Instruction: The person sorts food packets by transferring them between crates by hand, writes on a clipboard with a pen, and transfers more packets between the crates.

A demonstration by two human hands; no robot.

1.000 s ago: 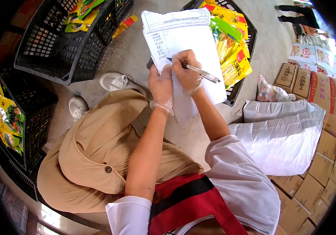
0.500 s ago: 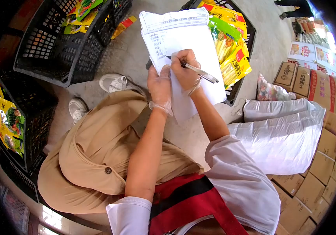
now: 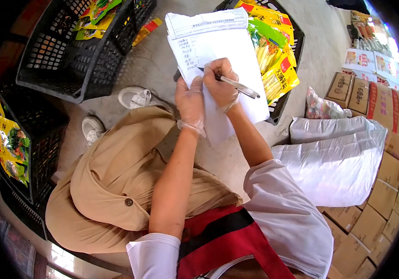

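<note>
A stack of white paper sheets (image 3: pixel 229 49) with a printed form folded over its top lies before me, with a column of handwriting along its left side. My left hand (image 3: pixel 190 103), in a clear thin glove, is closed on the lower left edge of the sheets, thumb on top. My right hand (image 3: pixel 221 83), gloved likewise, grips a pen (image 3: pixel 242 87) and rests on the paper. The pen's tip is close to the lowest written lines. Behind the sheets, a black crate (image 3: pixel 297 46) holds yellow and green food packets (image 3: pixel 276 58).
At upper left stands a black crate (image 3: pixel 85 76) with packets inside; another crate (image 3: pixel 46 139) is at far left. One yellow-red packet (image 3: pixel 147 31) lies beside the upper crate. White sacks (image 3: pixel 329 158) and stacked cardboard boxes (image 3: pixel 380 200) occupy the right side.
Both hands, the pen and the paper stay almost in place. The dark-clothed person at the top right has shifted mostly out of view.
</note>
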